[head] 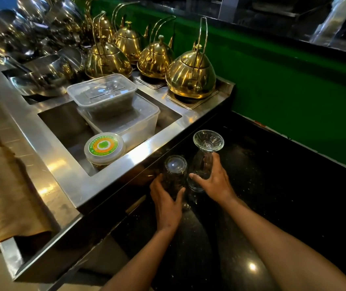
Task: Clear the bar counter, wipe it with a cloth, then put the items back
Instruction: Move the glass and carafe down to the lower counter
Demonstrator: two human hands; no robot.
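I am gripping a clear, straight-sided drinking glass (175, 173), standing upside down on the black speckled stone bench (283, 196), with my left hand (166, 203), fingers curled round its side. My right hand (216, 181) is gripping a clear footed glass (204, 158), also inverted, its ribbed foot uppermost. The two glasses are standing just beside each other near the bench's left edge. Beyond them, a steel recess (63, 127) is holding stacked clear plastic boxes (113, 106) and a round green-labelled tub (104, 149). Brass kettles (191, 77) are lining the green wall (293, 80).
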